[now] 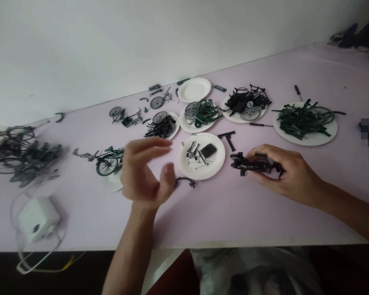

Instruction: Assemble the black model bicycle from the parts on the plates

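Observation:
My right hand [278,170] is closed around a dark, partly assembled model bicycle [253,164], held above the table right of the centre plate. Raised over the table, my left hand [147,170] has its thumb and fingers apart with nothing between them. Between the hands sits a paper plate [203,175] with a black flat piece [208,150], thin rods and small parts. A curved black part [186,179] lies by the plate's lower edge, near my left thumb. Behind my left hand, a green model bicycle [109,162] is partly hidden.
More paper plates, including one heaped with green parts [304,121] and one with black parts [246,102], stand farther back. A screwdriver [297,91] lies at the back right. Several model bicycles [24,155] are piled at left. A white box with cables [39,217] sits near the front edge.

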A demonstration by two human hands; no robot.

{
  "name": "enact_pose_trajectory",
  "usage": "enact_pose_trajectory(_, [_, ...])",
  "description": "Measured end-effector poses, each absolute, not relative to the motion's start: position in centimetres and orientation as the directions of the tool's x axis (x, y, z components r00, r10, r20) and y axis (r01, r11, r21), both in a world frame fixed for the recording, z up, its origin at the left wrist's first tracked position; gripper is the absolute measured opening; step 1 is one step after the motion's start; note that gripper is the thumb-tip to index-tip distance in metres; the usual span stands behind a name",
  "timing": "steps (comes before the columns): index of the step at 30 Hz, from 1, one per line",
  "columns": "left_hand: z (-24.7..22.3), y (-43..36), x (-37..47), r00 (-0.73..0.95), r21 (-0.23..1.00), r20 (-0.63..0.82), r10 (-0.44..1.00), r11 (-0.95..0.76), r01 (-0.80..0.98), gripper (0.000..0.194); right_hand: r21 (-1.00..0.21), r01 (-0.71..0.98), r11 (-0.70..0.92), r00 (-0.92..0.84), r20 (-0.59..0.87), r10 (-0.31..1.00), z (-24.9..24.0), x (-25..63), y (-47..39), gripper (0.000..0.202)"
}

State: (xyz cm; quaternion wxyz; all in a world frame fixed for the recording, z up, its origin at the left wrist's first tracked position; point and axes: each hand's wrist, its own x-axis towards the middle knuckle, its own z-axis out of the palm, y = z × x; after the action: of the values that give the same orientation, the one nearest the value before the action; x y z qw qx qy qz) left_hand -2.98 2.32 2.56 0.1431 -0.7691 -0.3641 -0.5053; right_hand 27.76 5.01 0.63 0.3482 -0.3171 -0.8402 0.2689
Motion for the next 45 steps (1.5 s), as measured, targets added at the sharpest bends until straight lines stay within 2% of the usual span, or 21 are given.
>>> enact_pose_trajectory(2, [2.5,2.9,-4.1,0.185,0.207,0.834,0.520,-0.606,0.768,0.019,-0.765,0.366,0.530,-0.500,0.319,0.805,1.0,27.7,4.7,0.022])
enact_pose_trajectory(3, [2.3,3.1,-4.4,0.223,0.202,0.789,0.572,-0.585,0.785,0.019,-0.791,0.362,0.493,-0.495,0.284,0.821,1.1,27.6,4.5,0.023])
enact_pose_trajectory(6, [1.7,3.7,-4.8,0.376,0.134,0.662,0.648,-0.596,0.792,0.013,-0.846,0.339,0.412,-0.552,0.176,0.815,1.5,27.3,4.1,0.024])
enact_pose_trajectory(9, [1.1,4.0,-4.9,0.446,0.133,0.530,0.722,-0.590,0.797,0.010,-0.900,0.349,0.261,-0.600,-0.001,0.800,1.5,27.2,3.9,0.028])
enact_pose_trajectory(14, [-0.6,4.6,-4.8,0.381,0.119,0.409,0.829,-0.463,0.878,0.009,-0.937,0.345,-0.052,-0.606,-0.264,0.750,0.2,27.2,4.1,0.033])
enact_pose_trajectory(18, [-2.0,5.4,-3.7,0.334,0.085,0.405,0.851,-0.399,0.913,0.012,-0.924,0.350,-0.156,-0.586,-0.346,0.733,-0.6,27.0,4.3,0.039])
enact_pose_trajectory(26, [-0.9,4.6,-3.9,0.342,0.119,0.400,0.851,-0.418,0.901,0.009,-0.935,0.275,-0.223,-0.559,-0.345,0.754,-1.3,26.9,4.4,0.047])
enact_pose_trajectory(31, [-0.1,4.0,-3.9,0.461,0.146,0.341,0.819,-0.531,0.835,0.013,-0.940,0.252,-0.229,-0.578,-0.336,0.744,-1.2,26.8,5.0,0.045])
enact_pose_trajectory(34, [0.1,3.8,-3.9,0.500,0.175,0.293,0.815,-0.560,0.810,0.020,-0.956,0.240,-0.169,-0.609,-0.284,0.740,-0.9,26.9,5.5,0.040])
enact_pose_trajectory(38, [0.7,4.0,-5.0,0.455,0.240,0.249,0.855,-0.510,0.826,0.026,-0.961,0.260,-0.095,-0.607,-0.239,0.758,-1.1,27.3,6.3,0.041])
enact_pose_trajectory(43, [3.2,1.7,-6.5,0.418,0.271,0.325,0.848,-0.507,0.819,0.035,-0.949,0.312,-0.049,-0.512,-0.211,0.832,-1.6,27.5,6.6,0.052])
enact_pose_trajectory(45, [3.8,0.1,-6.3,0.387,0.337,0.463,0.797,-0.562,0.755,0.032,-0.947,0.319,0.030,-0.502,-0.142,0.853,-1.6,27.4,6.5,0.051])
